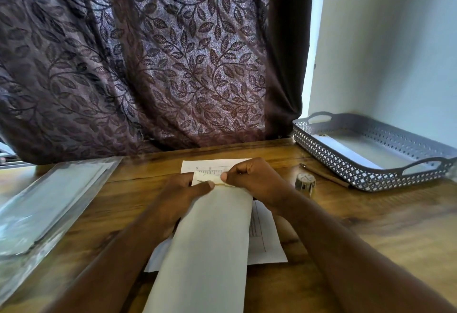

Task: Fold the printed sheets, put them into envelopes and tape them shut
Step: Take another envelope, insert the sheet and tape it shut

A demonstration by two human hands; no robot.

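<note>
Envelope runs lengthwise at the centre of the table, over the printed sheets. Left hand and right hand both pinch its flap end at 12 o'clock. Tape roll sits apart at 2 o'clock, with the perforated tray beyond it. Plastic sleeve lies at 9 o'clock.

Envelope atop printed sheets mid-table; tape roll, basket right; plastic sleeve left.

Matt white paper envelope on grained, slightly glossy wood table; perforated grey plastic tray; shiny leaf-patterned cloth curtain.
</note>
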